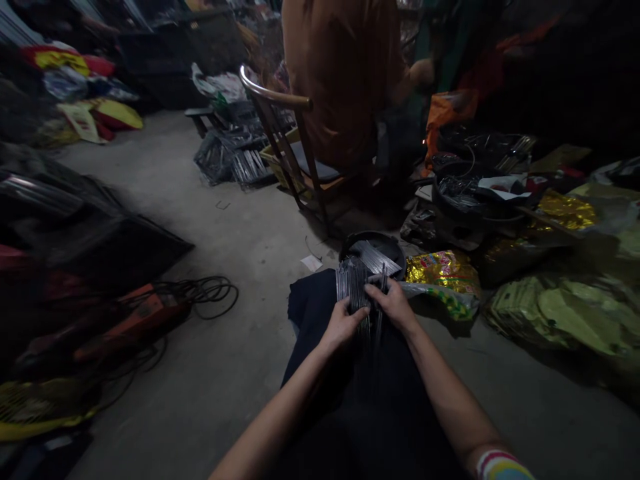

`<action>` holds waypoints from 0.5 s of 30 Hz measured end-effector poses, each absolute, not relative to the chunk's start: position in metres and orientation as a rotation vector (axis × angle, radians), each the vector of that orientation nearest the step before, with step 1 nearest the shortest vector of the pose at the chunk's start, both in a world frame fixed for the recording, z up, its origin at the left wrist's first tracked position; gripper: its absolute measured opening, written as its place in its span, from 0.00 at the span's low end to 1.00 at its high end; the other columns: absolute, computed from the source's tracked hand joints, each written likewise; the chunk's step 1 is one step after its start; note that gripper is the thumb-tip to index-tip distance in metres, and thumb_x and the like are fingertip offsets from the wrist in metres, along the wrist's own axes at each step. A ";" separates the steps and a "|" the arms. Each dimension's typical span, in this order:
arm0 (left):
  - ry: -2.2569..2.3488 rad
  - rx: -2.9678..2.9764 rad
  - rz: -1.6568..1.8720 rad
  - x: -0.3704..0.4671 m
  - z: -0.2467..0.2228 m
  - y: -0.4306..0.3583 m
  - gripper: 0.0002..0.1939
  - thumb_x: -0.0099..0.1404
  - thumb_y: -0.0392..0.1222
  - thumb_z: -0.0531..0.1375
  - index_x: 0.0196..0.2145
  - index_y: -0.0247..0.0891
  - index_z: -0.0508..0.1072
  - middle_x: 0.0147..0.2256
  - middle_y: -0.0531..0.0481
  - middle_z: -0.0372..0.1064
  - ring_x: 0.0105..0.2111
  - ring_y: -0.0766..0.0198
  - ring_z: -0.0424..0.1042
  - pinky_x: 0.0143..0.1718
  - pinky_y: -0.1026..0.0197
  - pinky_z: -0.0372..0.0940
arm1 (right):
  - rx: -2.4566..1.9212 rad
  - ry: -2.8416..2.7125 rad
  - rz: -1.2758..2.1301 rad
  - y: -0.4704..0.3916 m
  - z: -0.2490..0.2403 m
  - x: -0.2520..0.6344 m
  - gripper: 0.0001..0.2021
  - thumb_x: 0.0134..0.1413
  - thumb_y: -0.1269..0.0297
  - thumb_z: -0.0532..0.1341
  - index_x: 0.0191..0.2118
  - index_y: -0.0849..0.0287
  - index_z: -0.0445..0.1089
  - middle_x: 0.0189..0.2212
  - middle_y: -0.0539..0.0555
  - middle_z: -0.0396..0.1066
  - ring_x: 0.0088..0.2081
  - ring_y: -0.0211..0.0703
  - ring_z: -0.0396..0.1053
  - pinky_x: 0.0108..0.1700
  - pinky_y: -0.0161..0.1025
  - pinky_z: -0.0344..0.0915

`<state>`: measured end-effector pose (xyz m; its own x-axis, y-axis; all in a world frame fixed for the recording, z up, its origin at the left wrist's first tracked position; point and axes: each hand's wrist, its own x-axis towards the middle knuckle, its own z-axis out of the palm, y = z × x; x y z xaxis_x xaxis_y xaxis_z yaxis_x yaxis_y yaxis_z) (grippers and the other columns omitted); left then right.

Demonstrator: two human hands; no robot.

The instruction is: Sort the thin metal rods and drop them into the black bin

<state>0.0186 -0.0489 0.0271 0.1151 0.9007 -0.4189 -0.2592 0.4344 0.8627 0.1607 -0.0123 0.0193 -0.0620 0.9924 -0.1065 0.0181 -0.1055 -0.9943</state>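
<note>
A bundle of thin grey metal rods [351, 283] stands over my lap, which a dark cloth [313, 300] covers. My left hand [346, 321] grips its lower part, the thumb lying across the rods. On the right side my right hand [393, 301] pinches a few separate rods [383, 277], its fingertips close to the bundle. Just beyond the hands, a round black basin [345, 250] on the floor holds more of the same rods [375, 257]. What the rods' lower ends touch is too dark to make out.
Ahead, a person in a brown top [340, 80] sits on a wooden chair [277, 100]. Gold packaging [443, 273] and yellowish bags [565, 317] lie to the right. An orange tool [125, 320] with a coiled black cable [215, 297] is at left. Packed rods [245, 163] lie behind.
</note>
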 end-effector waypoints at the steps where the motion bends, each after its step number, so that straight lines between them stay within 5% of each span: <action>1: 1.142 0.727 0.973 0.019 0.026 -0.049 0.18 0.47 0.43 0.70 0.36 0.32 0.75 0.28 0.50 0.75 0.26 0.63 0.72 0.31 0.62 0.67 | -1.269 -1.229 1.310 -0.011 0.020 0.159 0.14 0.48 0.53 0.65 0.35 0.57 0.69 0.28 0.48 0.68 0.29 0.39 0.65 0.35 0.36 0.62; 7: 1.149 0.802 0.966 0.018 0.023 -0.047 0.21 0.47 0.44 0.71 0.37 0.31 0.75 0.32 0.47 0.76 0.31 0.60 0.74 0.35 0.60 0.68 | -1.290 -1.254 1.300 -0.009 0.023 0.156 0.14 0.48 0.52 0.64 0.28 0.57 0.65 0.24 0.47 0.64 0.27 0.39 0.62 0.33 0.35 0.61; 15: 1.114 0.809 0.974 0.019 0.026 -0.049 0.25 0.48 0.46 0.72 0.43 0.32 0.75 0.40 0.44 0.77 0.39 0.55 0.76 0.44 0.56 0.69 | -1.278 -1.193 1.336 -0.013 0.014 0.165 0.11 0.52 0.55 0.60 0.36 0.57 0.70 0.31 0.50 0.70 0.34 0.43 0.66 0.38 0.38 0.63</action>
<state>0.0195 -0.0486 0.0264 0.1413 0.9270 -0.3474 -0.2202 0.3716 0.9019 0.1647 -0.0130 0.0142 -0.0528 0.9911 -0.1221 0.0094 -0.1218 -0.9925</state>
